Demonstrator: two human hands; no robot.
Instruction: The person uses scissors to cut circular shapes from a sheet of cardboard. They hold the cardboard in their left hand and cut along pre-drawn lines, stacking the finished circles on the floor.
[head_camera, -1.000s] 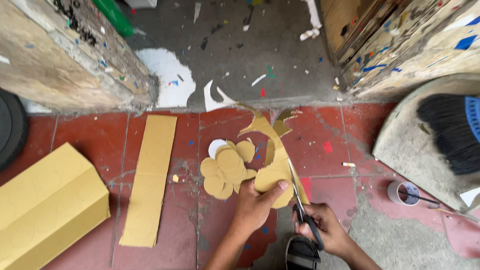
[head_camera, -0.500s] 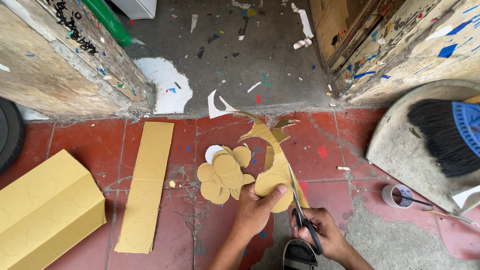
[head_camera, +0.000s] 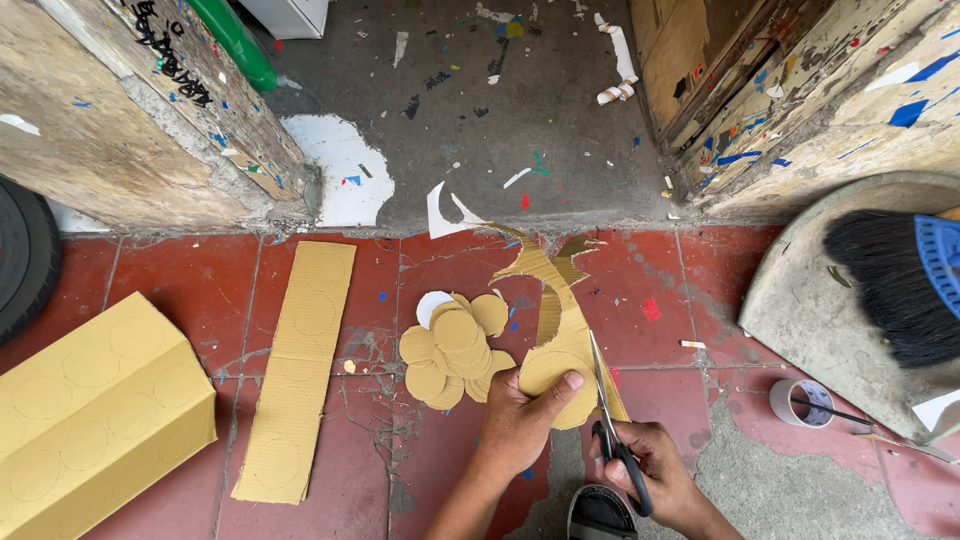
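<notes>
Left hand (head_camera: 520, 425) fingers grip the cardboard piece (head_camera: 560, 340); right hand (head_camera: 650, 470) fingers close through the scissors (head_camera: 608, 415) handles, partly hiding them; wrists cut off.

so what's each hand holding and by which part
Left hand grips the jagged brown cardboard offcut at its lower rounded end; right hand holds black-handled scissors by the handle loops.

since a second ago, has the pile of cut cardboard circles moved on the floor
No. The pile of cardboard circles keeps its place beside the long cardboard strip on the red tiles; only the head camera shifted slightly.
</notes>
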